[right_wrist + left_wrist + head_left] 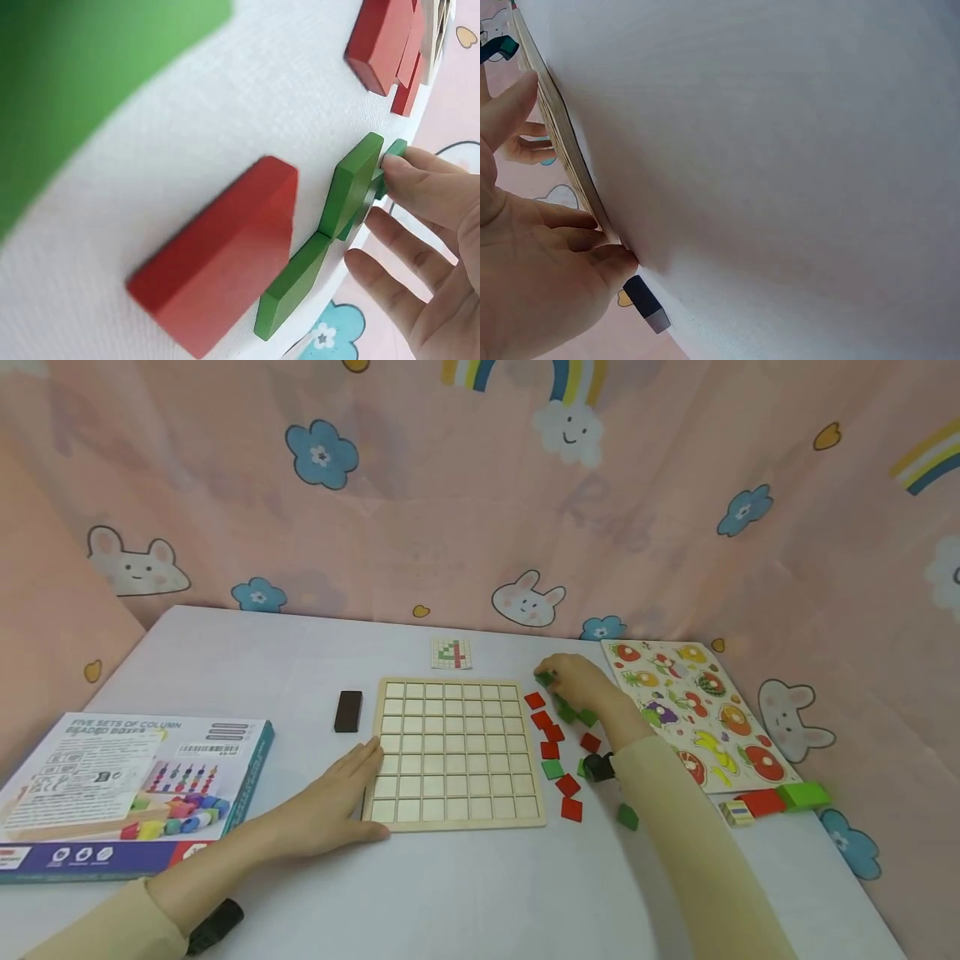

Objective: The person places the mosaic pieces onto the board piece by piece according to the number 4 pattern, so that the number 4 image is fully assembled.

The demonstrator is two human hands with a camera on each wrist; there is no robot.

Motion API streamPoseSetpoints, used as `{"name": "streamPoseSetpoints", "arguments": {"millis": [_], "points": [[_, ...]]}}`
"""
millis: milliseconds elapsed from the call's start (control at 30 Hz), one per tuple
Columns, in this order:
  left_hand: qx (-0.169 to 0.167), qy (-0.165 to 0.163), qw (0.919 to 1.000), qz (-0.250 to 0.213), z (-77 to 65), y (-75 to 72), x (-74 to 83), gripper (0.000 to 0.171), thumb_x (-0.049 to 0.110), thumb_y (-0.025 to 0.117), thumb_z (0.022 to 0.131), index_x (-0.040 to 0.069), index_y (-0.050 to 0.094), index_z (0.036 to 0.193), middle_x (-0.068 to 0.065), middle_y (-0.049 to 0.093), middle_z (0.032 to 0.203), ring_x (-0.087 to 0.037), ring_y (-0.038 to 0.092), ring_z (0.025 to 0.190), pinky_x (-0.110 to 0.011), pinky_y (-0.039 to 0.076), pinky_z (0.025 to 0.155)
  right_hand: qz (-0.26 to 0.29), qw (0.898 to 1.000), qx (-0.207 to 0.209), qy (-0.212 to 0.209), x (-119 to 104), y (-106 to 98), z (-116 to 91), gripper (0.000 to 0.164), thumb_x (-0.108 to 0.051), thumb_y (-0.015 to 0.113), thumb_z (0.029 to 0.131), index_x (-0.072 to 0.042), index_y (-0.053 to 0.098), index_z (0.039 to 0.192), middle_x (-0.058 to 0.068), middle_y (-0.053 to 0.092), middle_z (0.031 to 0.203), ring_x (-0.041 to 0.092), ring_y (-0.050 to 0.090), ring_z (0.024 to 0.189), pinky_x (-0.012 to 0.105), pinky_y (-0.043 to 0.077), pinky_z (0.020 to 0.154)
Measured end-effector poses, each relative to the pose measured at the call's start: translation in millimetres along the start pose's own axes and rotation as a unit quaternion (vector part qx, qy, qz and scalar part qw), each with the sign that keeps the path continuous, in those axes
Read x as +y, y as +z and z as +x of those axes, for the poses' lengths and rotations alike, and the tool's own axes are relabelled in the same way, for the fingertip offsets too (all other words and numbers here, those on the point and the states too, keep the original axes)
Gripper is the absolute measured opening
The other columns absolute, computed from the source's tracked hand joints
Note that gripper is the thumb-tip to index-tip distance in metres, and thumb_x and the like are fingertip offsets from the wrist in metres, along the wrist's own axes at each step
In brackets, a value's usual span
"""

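A wooden grid board (459, 765) with bare square cells lies on the white table. My left hand (322, 806) rests against its left edge, thumb at the lower corner and the other fingers along the side. Beyond the board's upper right corner, my right hand (583, 685) pinches a green square tile (544, 678) between thumb and finger. More green tiles (351, 184) lie just beside those fingers in the right wrist view. Several red tiles (550, 750) are scattered along the board's right side, with a few green ones among them.
A small pattern card (451, 654) lies behind the board and a dark block (348, 712) to its left. At left is a boxed bead set (135, 785). A fruit picture board (697, 710) lies at right, with red and green blocks (802, 796) at its front edge.
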State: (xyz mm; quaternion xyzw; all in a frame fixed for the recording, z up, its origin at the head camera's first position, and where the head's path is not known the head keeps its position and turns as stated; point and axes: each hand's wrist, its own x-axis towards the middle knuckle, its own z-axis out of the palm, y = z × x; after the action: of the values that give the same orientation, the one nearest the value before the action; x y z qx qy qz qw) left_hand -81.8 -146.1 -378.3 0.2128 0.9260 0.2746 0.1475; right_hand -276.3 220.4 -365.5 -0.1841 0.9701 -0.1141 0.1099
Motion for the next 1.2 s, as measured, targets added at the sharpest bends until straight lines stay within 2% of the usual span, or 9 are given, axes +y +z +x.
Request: {"name": "streamPoseSetpoints", "arguments": {"millis": [233, 400, 500, 667, 900, 1033, 1200], "points": [[0.012, -0.001, 0.9999, 0.005, 1.2, 1.8, -0.4, 0.095, 0.039, 0.07, 0.09, -0.011, 0.018, 0.153, -0.027, 0.009, 0.165, -0.048, 0.012, 0.152, -0.064, 0.02, 0.121, -0.005, 1.0, 0.005, 0.022, 0.6, -1.2, 2.7, 0.026, -0.008, 0.064, 0.094, -0.007, 0.063, 0.121, 0.013, 0.066, 0.124, 0.03, 0.059, 0.114, 0.047, 0.049, 0.106], [0.017, -0.003, 0.9998, 0.01, 1.7, 2.3, -1.2, 0.097, 0.038, 0.073, 0.087, -0.011, 0.021, 0.152, -0.028, 0.011, 0.164, -0.049, 0.015, 0.151, -0.064, 0.023, 0.12, -0.004, 1.0, 0.019, 0.009, 0.5, -4.4, 3.4, 0.017, -0.005, 0.066, 0.093, -0.007, 0.064, 0.109, 0.013, 0.068, 0.115, 0.028, 0.06, 0.105, 0.045, 0.051, 0.101], [0.019, -0.002, 0.9997, 0.017, 1.2, 1.8, -1.4, 0.097, 0.037, 0.074, 0.086, -0.011, 0.022, 0.152, -0.028, 0.013, 0.164, -0.049, 0.017, 0.151, -0.063, 0.024, 0.12, 0.023, 0.999, 0.033, -0.002, -3.2, -7.7, 4.2, 0.013, -0.001, 0.066, 0.092, -0.006, 0.066, 0.104, 0.013, 0.07, 0.109, 0.028, 0.061, 0.1, 0.042, 0.054, 0.094], [0.024, 0.005, 0.9994, 0.026, 1.1, 1.9, -1.3, 0.097, 0.037, 0.074, 0.086, -0.012, 0.023, 0.151, -0.029, 0.014, 0.163, -0.049, 0.019, 0.15, -0.063, 0.025, 0.119, 0.094, 0.994, 0.052, -0.021, -23.3, -11.9, 10.5, 0.02, -0.008, 0.071, 0.09, -0.004, 0.067, 0.109, 0.012, 0.069, 0.103, 0.027, 0.063, 0.095, 0.039, 0.056, 0.085], [0.022, 0.003, 0.9992, 0.032, 1.6, 1.9, -1.3, 0.097, 0.039, 0.074, 0.086, -0.011, 0.023, 0.152, -0.028, 0.014, 0.163, -0.048, 0.019, 0.15, -0.063, 0.025, 0.119, 0.158, 0.985, 0.037, -0.06, -60.6, -7.0, 24.0, 0.023, -0.013, 0.075, 0.087, -0.001, 0.071, 0.106, 0.011, 0.072, 0.099, 0.023, 0.065, 0.089, 0.032, 0.057, 0.08], [0.022, 0.002, 0.9992, 0.033, 1.9, 2.3, -1.5, 0.097, 0.039, 0.074, 0.086, -0.011, 0.023, 0.152, -0.028, 0.014, 0.163, -0.048, 0.019, 0.15, -0.063, 0.025, 0.119, 0.169, 0.982, 0.022, -0.076, -73.3, 1.1, 31.4, 0.018, -0.009, 0.072, 0.089, -0.004, 0.074, 0.106, 0.01, 0.074, 0.102, 0.023, 0.066, 0.092, 0.031, 0.057, 0.081], [0.024, 0.003, 0.9991, 0.035, 1.0, 2.1, -1.8, 0.097, 0.04, 0.074, 0.086, -0.011, 0.023, 0.152, -0.028, 0.014, 0.164, -0.048, 0.019, 0.15, -0.063, 0.026, 0.119, 0.153, 0.984, 0.011, -0.095, -83.0, 7.7, 37.5, 0.018, -0.004, 0.07, 0.089, -0.006, 0.075, 0.106, 0.01, 0.074, 0.105, 0.024, 0.068, 0.098, 0.034, 0.058, 0.085]]}}
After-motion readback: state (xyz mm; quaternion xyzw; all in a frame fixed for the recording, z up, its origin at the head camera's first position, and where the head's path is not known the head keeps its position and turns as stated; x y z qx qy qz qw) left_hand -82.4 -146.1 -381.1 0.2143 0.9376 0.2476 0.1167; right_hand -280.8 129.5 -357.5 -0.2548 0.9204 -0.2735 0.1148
